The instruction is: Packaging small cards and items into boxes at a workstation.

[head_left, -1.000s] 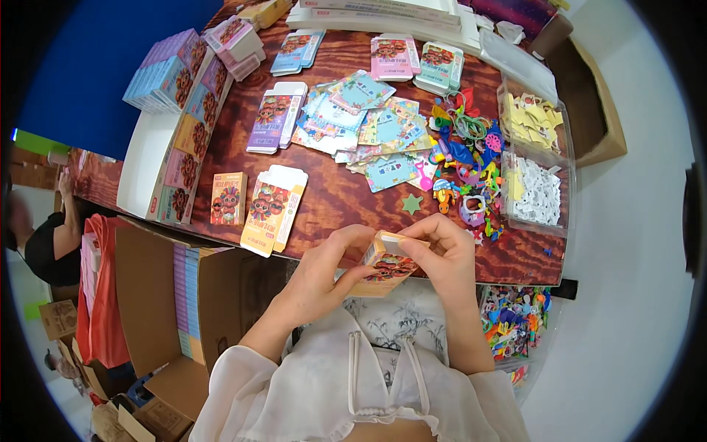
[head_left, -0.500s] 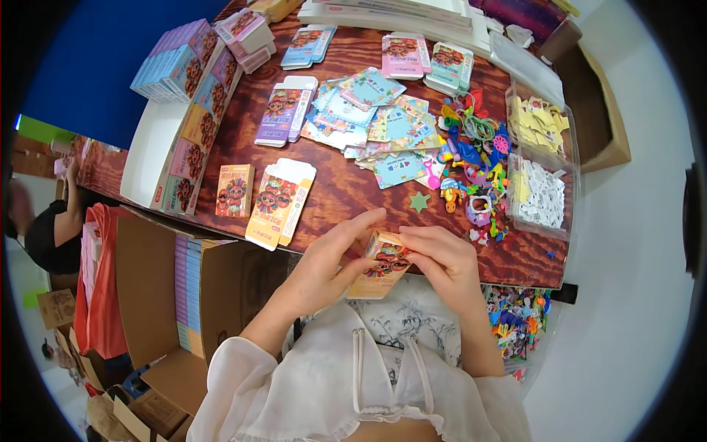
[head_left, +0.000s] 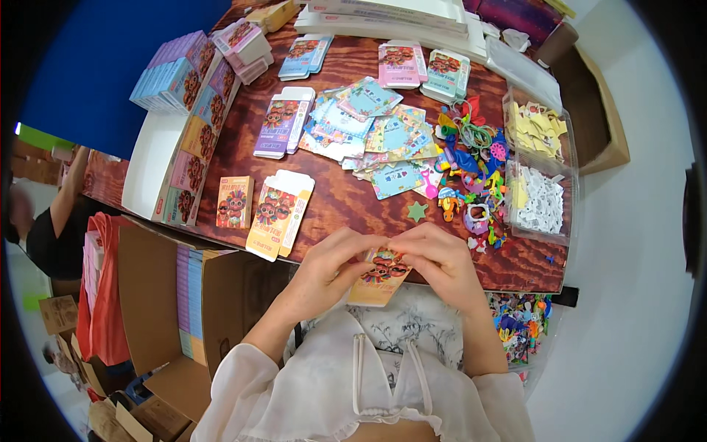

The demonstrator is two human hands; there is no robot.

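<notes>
Both hands grip a small orange-yellow card box (head_left: pixel 377 286) with cartoon figures on its front, held over my lap at the table's near edge. My left hand (head_left: pixel 329 269) clasps its left side, thumb on the front. Along the right side and upper end, my right hand (head_left: pixel 438 261) is closed, with its fingertips meeting the left ones over the top. Those fingers hide the box's upper end. On the table to the left are a standing orange box (head_left: pixel 234 202) and flat orange box blanks (head_left: pixel 276 214). A green star (head_left: pixel 417 212) lies just beyond my hands.
Colourful cards (head_left: pixel 398 136) are heaped mid-table beside small plastic trinkets (head_left: pixel 471 158). Clear trays (head_left: pixel 541 199) of paper slips stand right. Purple blanks (head_left: pixel 283 121) and a white display carton (head_left: pixel 151 162) are left. An open cardboard box (head_left: pixel 166 295) sits below; another person (head_left: pixel 55 221) is far left.
My fingers have drawn together over the box's upper end, which showed more before. The left fingers have bent inward. The whole view has shifted slightly, so the table sits a little lower.
</notes>
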